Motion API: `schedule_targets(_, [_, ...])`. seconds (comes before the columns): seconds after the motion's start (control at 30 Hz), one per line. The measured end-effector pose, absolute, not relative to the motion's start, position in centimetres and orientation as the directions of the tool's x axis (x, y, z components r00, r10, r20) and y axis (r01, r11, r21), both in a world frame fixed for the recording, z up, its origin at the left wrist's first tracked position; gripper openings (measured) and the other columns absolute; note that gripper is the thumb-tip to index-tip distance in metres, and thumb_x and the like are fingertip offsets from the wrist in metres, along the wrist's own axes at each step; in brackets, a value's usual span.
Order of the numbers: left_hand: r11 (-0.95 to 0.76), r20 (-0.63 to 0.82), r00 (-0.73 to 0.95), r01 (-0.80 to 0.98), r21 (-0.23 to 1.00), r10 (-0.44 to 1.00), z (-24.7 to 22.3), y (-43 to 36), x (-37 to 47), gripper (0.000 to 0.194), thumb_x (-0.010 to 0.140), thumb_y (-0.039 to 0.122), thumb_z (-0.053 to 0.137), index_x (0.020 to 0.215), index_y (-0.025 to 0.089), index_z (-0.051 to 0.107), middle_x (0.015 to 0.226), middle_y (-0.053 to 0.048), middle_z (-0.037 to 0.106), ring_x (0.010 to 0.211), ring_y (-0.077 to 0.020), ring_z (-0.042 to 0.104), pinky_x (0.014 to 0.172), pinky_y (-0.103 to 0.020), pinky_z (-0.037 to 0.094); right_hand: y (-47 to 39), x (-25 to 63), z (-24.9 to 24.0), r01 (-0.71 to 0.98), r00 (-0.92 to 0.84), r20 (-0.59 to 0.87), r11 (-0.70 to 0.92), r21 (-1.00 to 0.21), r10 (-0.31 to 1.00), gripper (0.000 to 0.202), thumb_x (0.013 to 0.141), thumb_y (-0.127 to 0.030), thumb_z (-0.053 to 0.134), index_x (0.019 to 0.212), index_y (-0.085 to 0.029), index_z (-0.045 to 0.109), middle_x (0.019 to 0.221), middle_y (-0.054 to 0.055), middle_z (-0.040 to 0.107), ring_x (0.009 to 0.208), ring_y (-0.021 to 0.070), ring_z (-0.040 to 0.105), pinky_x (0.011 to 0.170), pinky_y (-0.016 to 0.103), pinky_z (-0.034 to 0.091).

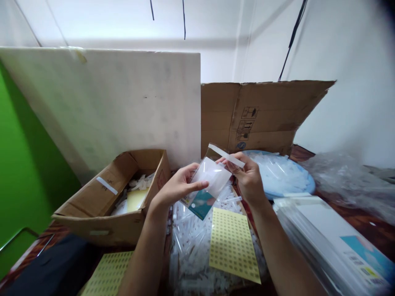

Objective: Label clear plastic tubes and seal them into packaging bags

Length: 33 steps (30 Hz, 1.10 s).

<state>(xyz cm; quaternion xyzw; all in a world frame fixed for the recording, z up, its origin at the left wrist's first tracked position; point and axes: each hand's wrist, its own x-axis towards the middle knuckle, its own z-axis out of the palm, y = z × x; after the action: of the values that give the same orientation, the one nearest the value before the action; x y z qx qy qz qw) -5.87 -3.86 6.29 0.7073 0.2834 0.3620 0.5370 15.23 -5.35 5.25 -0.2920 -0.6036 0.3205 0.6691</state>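
A clear packet (217,174) is held above a heap of small clear pieces (191,250), its side pinched between the thumb and fingers of the left hand (185,185), while its top end is gripped by the nearly closed fingers of the right hand (247,176). A teal-and-white card (202,203) appears to have been inserted already, but the flap with its white strip (226,155) has not been folded down; whether anything small is also pinched on the right cannot be told. Nearby, dots are seen across a yellow sheet (234,244), and similar packets are stacked (324,224).
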Motion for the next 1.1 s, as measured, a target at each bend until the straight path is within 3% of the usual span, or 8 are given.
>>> schedule_targets(0.2, [-0.27, 0.208, 0.593, 0.016, 0.963, 0.778, 6.5, -3.9, -6.2, 0.044, 0.08, 0.036, 0.08, 0.115, 0.014, 0.063, 0.105, -0.008, 0.07, 0.092, -0.0188, 0.067, 0.077, -0.026, 0.053, -5.9, 15.9, 5.7, 0.017, -0.158, 0.637, 0.647, -0.762, 0.754, 0.041, 0.102, -0.05, 0.051, 0.083, -0.024, 0.076, 0.12, 0.006, 0.064, 0.084, 0.0177, 0.06, 0.066, 0.031, 0.047])
schedule_targets(0.3, [-0.279, 0.21, 0.588, 0.028, 0.96, 0.781, 6.8, -4.2, -6.2, 0.044, 0.08, 0.037, 0.08, 0.114, 0.014, 0.063, 0.104, -0.008, 0.071, 0.091, -0.0192, 0.068, 0.075, -0.026, 0.054, -5.4, 15.7, 5.5, -0.053, -0.18, 0.619, 0.621, -0.782, 0.764, 0.043, 0.101, -0.055, 0.05, 0.087, -0.025, 0.078, 0.124, 0.007, 0.063, 0.089, 0.0204, 0.062, 0.073, 0.034, 0.051])
schedule_targets(0.43, [-0.353, 0.291, 0.462, 0.052, 0.934, 0.838, 7.0, -4.3, -5.7, 0.046, 0.082, 0.042, 0.079, 0.116, 0.016, 0.062, 0.105, -0.008, 0.073, 0.089, -0.0195, 0.07, 0.075, -0.027, 0.057, -4.2, 15.0, 4.7, -0.283, 0.166, 0.571, 0.593, -0.754, 0.804, 0.041, 0.103, -0.054, 0.044, 0.097, -0.024, 0.071, 0.107, 0.008, 0.069, 0.079, 0.0182, 0.061, 0.069, 0.033, 0.052])
schedule_targets(0.57, [-0.458, 0.414, 0.246, 0.16, 0.874, 0.876, 6.8, -4.2, -4.2, 0.047, 0.086, 0.047, 0.075, 0.12, 0.018, 0.059, 0.106, -0.008, 0.075, 0.089, -0.0212, 0.073, 0.074, -0.031, 0.061, -4.4, 14.2, 4.6, -0.077, 0.406, 0.579, 0.658, -0.749, 0.707, 0.025, 0.099, -0.043, 0.057, 0.09, -0.022, 0.066, 0.089, 0.004, 0.065, 0.074, 0.0162, 0.06, 0.071, 0.031, 0.052])
schedule_targets(0.67, [-0.628, 0.613, 0.153, 0.282, 0.725, 0.775, 6.4, -4.7, -2.4, 0.047, 0.091, 0.04, 0.071, 0.132, 0.02, 0.057, 0.119, -0.009, 0.073, 0.102, -0.023, 0.072, 0.088, -0.037, 0.061, -5.4, 13.5, 5.2, 0.043, 0.317, 0.634, 0.657, -0.753, 0.705, 0.024, 0.099, -0.044, 0.058, 0.107, -0.023, 0.067, 0.109, 0.008, 0.07, 0.096, 0.021, 0.066, 0.088, 0.037, 0.054])
schedule_targets(0.77, [-0.786, 0.762, 0.287, 0.444, 0.431, 0.58, 6.0, -5.4, -0.8, 0.043, 0.097, 0.029, 0.066, 0.138, 0.025, 0.056, 0.14, -0.01, 0.062, 0.125, -0.0258, 0.061, 0.107, -0.045, 0.052, -5.8, 13.2, 5.6, 0.043, 0.183, 0.614, 0.618, -0.785, 0.768, 0.031, 0.098, -0.045, 0.06, 0.121, -0.025, 0.064, 0.121, 0.009, 0.069, 0.111, 0.0236, 0.065, 0.095, 0.038, 0.053])
schedule_targets(0.83, [-0.824, 0.773, 0.381, 0.478, 0.305, 0.508, 6.0, -5.8, -0.3, 0.036, 0.099, 0.026, 0.061, 0.135, 0.026, 0.06, 0.144, -0.011, 0.057, 0.126, -0.0258, 0.059, 0.107, -0.047, 0.052, -5.5, 13.5, 5.4, 0.041, 0.184, 0.583, 0.587, -0.809, 0.791, 0.027, 0.1, -0.045, 0.056, 0.113, -0.023, 0.066, 0.113, 0.008, 0.072, 0.106, 0.0229, 0.067, 0.093, 0.037, 0.053])
schedule_targets(1.1, [-0.811, 0.845, 0.253, 0.502, 0.302, 0.471, 6.7, -5.7, -1.4, 0.018, 0.1, 0.019, 0.057, 0.113, 0.02, 0.07, 0.111, -0.008, 0.07, 0.104, -0.0193, 0.067, 0.095, -0.037, 0.057, -4.3, 14.5, 4.5, 0.142, 0.017, 0.53, 0.523, -0.84, 0.848, 0.021, 0.1, -0.039, 0.054, 0.103, -0.022, 0.065, 0.101, 0.006, 0.073, 0.093, 0.0216, 0.068, 0.083, 0.033, 0.051])
